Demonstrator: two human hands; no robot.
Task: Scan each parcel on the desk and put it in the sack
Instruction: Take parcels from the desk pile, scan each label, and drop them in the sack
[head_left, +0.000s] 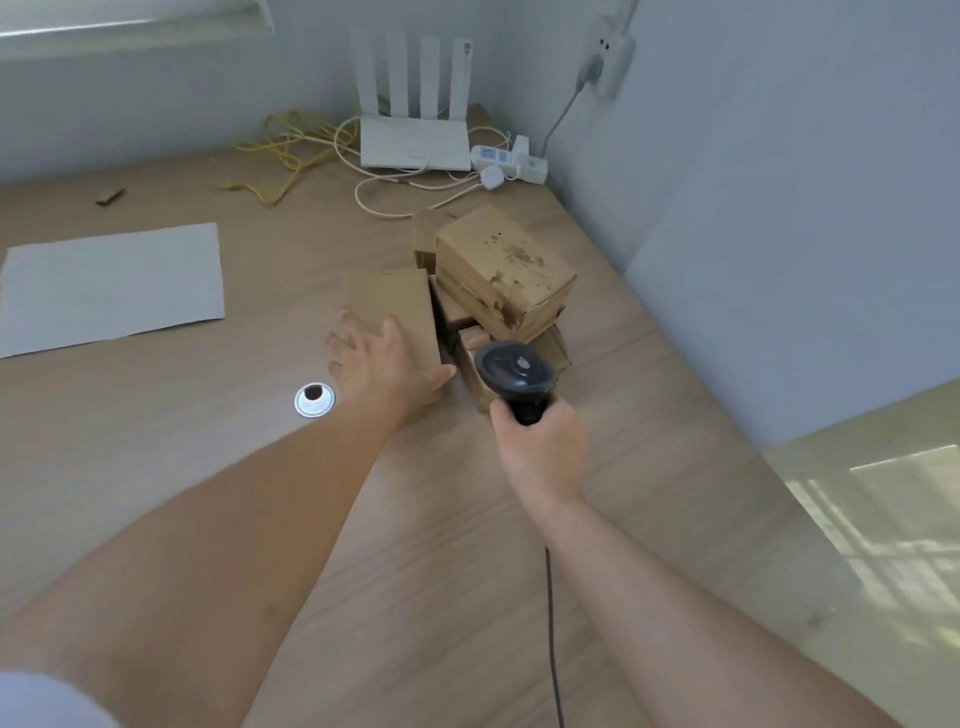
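Observation:
Several brown cardboard parcels are piled near the right side of the wooden desk (156, 467). A flat parcel (395, 306) lies at the pile's left, and my left hand (379, 364) grips its near end, thumb on the right edge and fingers on the left. The largest parcel (506, 265), with a torn, stained top, sits on top of the pile. My right hand (540, 447) holds a black barcode scanner (514, 371) by its handle, its head over a small parcel (475, 343) at the pile's front. The scanner cable (553, 639) trails toward me. No sack is in view.
A white router (415, 143) with four antennas, a power strip (509, 158) and white and yellow cables (280, 150) crowd the back corner. A grey sheet (111, 286) lies at left. A metal cable grommet (314, 399) sits beside my left wrist. Walls close off the right side.

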